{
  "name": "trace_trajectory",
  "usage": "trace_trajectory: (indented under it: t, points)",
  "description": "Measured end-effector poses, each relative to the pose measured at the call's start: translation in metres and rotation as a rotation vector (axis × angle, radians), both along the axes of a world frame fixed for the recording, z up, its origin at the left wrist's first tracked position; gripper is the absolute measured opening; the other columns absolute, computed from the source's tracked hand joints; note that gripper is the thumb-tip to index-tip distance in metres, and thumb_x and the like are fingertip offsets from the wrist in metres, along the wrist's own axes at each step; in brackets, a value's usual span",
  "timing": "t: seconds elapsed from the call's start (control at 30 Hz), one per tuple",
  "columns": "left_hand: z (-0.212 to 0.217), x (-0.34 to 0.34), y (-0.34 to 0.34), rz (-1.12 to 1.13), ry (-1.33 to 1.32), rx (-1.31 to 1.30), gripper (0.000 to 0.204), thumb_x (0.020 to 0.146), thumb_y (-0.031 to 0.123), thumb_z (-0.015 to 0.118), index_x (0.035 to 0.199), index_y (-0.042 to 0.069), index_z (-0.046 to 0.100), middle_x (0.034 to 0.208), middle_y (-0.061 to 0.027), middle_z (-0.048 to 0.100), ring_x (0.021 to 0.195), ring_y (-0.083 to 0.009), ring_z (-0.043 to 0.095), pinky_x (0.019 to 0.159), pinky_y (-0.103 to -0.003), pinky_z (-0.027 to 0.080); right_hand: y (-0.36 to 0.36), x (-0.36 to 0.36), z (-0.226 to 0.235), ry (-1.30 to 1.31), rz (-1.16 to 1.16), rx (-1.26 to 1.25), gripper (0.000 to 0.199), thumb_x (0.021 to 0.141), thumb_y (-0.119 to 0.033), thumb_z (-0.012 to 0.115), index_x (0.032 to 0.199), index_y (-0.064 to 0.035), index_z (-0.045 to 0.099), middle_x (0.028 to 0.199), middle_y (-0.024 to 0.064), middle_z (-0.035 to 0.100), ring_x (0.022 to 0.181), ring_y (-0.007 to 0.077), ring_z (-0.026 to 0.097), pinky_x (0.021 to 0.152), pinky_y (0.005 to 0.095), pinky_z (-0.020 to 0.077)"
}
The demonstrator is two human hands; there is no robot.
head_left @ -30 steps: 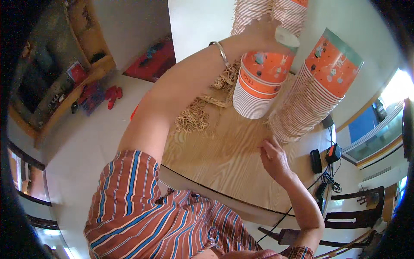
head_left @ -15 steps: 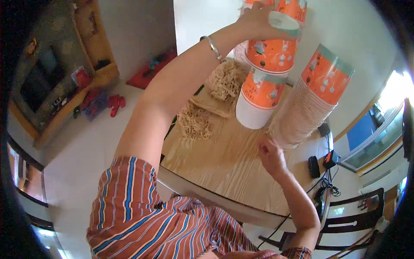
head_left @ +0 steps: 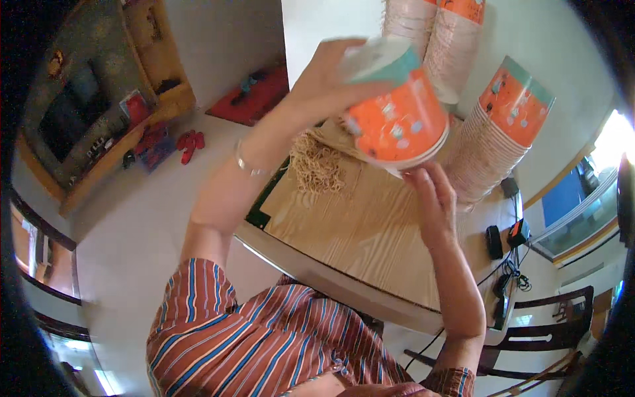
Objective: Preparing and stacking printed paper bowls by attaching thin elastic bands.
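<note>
An orange paper bucket (head_left: 403, 119) with a green band hangs tilted over the table, its closed base up and its rim down. My left hand (head_left: 337, 83) is closed round its upper part, near the base. At the lower rim, the fingertips of my right hand (head_left: 433, 192) pinch the edge. Whether other buckets are nested inside cannot be seen. To the right stands a tall stack of upside-down paper buckets (head_left: 519, 109), a bit apart from my right hand. Tan, crinkled paper-like strands (head_left: 314, 165) lie in a heap on the table, left of the held bucket.
More bucket stacks (head_left: 456, 49) stand at the back by the wall. The wooden tabletop (head_left: 370, 228) has black cables (head_left: 512, 274) and a small black box (head_left: 493, 243) near its right edge. A dark chair (head_left: 546, 337) is at right; red shoes (head_left: 190, 145) lie on the floor at left.
My left hand has brought the bucket down and nearer. My right hand has risen from the tabletop to its rim. The bucket standing mid-table no longer shows there.
</note>
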State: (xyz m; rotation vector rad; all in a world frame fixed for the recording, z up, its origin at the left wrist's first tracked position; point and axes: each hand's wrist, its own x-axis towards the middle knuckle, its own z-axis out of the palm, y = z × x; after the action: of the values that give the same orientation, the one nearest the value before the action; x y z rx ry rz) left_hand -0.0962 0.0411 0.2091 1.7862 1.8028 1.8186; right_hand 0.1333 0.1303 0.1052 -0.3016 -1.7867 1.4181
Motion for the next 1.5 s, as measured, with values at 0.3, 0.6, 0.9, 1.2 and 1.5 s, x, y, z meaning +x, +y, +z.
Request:
trace_trajectory:
  t: [0.3, 0.6, 0.9, 1.2, 1.5]
  points:
    - [-0.154, -0.014, -0.076, 0.032, -0.630, -0.080, 0.068, 0.083, 0.033, 0.069, 0.138, 0.003, 0.039, 0.136, -0.0120, 0.045, 0.127, -0.0222, 0.043, 0.104, -0.036, 0.037, -0.053, -0.045, -0.079, -0.149, -0.095, -0.250, 0.014, 0.092, -0.012, 0.057, 0.098, 0.0003, 0.062, 0.085, 0.0003, 0.061, 0.077, 0.0074, 0.053, 0.071, 0.0244, 0.0434]
    - [-0.191, -0.055, -0.125, -0.034, -1.040, 0.158, 0.058, 0.091, 0.043, 0.057, 0.132, 0.004, 0.046, 0.128, -0.0065, 0.056, 0.119, -0.0172, 0.052, 0.101, -0.037, 0.039, -0.030, -0.010, -0.048, -0.094, -0.266, -0.101, 0.012, 0.093, -0.011, 0.052, 0.093, -0.0006, 0.057, 0.081, -0.0013, 0.055, 0.076, 0.0078, 0.048, 0.068, 0.0247, 0.0415]
    - [-0.216, -0.063, -0.176, -0.245, -1.347, 0.359, 0.062, 0.096, 0.052, 0.044, 0.140, 0.009, 0.040, 0.140, -0.0064, 0.047, 0.129, -0.0221, 0.045, 0.107, -0.043, 0.036, -0.009, 0.002, -0.002, -0.476, -0.267, 0.697, 0.006, 0.092, -0.007, 0.054, 0.094, -0.0017, 0.053, 0.084, 0.0144, 0.057, 0.072, 0.0288, 0.057, 0.066, 0.0371, 0.0468]
    - [-0.215, -0.010, -0.175, -0.563, -1.589, 0.260, 0.071, 0.093, 0.059, 0.042, 0.146, 0.013, 0.031, 0.148, -0.0084, 0.037, 0.134, -0.0261, 0.039, 0.110, -0.047, 0.034, 0.007, -0.036, -0.047, -0.620, -0.220, 0.965, 0.014, 0.087, -0.009, 0.053, 0.100, -0.0023, 0.051, 0.100, 0.0220, 0.057, 0.084, 0.0441, 0.059, 0.071, 0.0524, 0.0485]
    - [-0.236, 0.035, -0.143, -0.693, -1.686, 0.097, 0.078, 0.090, 0.068, 0.038, 0.146, 0.014, 0.031, 0.148, -0.0117, 0.036, 0.135, -0.0279, 0.037, 0.113, -0.050, 0.028, -0.006, -0.034, -0.028, -0.428, -0.301, 0.936, 0.029, 0.086, -0.011, 0.061, 0.115, -0.0047, 0.057, 0.113, 0.0162, 0.059, 0.109, 0.0321, 0.055, 0.096, 0.0419, 0.0429]
